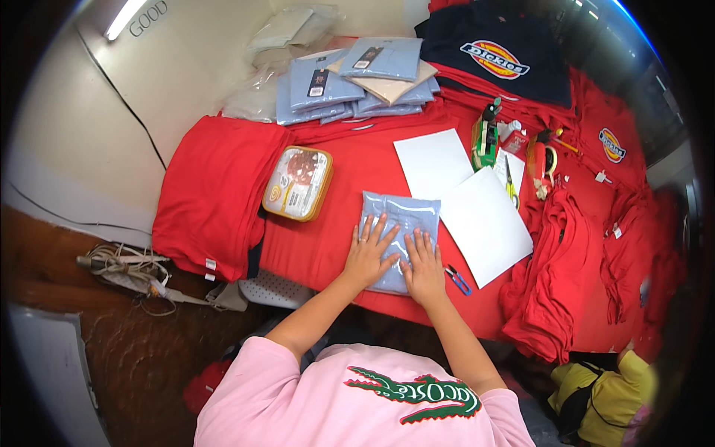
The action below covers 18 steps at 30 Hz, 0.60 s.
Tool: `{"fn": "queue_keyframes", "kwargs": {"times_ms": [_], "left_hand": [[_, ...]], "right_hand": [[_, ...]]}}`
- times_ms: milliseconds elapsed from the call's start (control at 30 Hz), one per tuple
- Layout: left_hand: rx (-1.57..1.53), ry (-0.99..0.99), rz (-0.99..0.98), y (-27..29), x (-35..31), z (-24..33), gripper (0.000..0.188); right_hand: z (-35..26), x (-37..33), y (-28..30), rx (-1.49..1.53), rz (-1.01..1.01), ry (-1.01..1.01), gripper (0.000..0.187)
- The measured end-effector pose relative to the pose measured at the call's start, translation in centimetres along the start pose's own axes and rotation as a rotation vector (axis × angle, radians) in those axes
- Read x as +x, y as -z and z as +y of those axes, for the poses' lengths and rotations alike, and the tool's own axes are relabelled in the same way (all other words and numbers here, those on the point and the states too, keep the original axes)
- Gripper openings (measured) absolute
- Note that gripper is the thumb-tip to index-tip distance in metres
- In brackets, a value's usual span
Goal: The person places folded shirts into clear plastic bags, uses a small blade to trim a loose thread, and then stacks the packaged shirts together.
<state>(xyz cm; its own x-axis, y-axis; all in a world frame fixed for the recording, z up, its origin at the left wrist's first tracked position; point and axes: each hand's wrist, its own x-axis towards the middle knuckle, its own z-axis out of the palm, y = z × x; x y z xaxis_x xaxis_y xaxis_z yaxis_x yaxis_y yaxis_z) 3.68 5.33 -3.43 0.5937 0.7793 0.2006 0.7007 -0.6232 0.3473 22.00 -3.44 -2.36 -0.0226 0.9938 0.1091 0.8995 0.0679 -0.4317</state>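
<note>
A folded light blue garment in a clear plastic bag (402, 211) lies flat near the front edge of the red-covered table. My left hand (370, 251) rests on its left part, fingers spread, a ring on one finger. On its lower right part lies my right hand (424, 266), also flat with the fingers apart. Both palms press on the plastic, and neither hand grips anything. Just right of my right hand is a small pair of blue thread snips (458, 281). White sheets (488, 227) of paper or card lie to the right of the bag.
Bagged blue garments (383, 59) are piled at the back. A plastic food tub (298, 183) stands beside folded red shirts (216, 194) at left. Toward the right are a green tape dispenser (485, 141), yellow-handled scissors (511, 186), and more red garments (551, 276). A navy shirt (506, 37) lies behind.
</note>
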Motion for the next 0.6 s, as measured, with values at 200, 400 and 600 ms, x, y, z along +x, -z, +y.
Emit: {"fn": "queue_keyframes", "kwargs": {"times_ms": [200, 400, 600], "left_hand": [[0.033, -0.008, -0.031, -0.3, 0.3, 0.2, 0.073], [0.073, 0.013, -0.107, -0.2, 1.3, -0.5, 0.075], [-0.333, 0.095, -0.164, 2.3, 3.9, -2.6, 0.075]], "right_hand": [[-0.5, 0.3, -0.6, -0.145, 0.008, -0.036, 0.069], [-0.8, 1.2, -1.1, -0.186, -0.022, -0.074, 0.068], [-0.1, 2.0, 1.7, 0.147, 0.041, -0.080, 0.065]]}}
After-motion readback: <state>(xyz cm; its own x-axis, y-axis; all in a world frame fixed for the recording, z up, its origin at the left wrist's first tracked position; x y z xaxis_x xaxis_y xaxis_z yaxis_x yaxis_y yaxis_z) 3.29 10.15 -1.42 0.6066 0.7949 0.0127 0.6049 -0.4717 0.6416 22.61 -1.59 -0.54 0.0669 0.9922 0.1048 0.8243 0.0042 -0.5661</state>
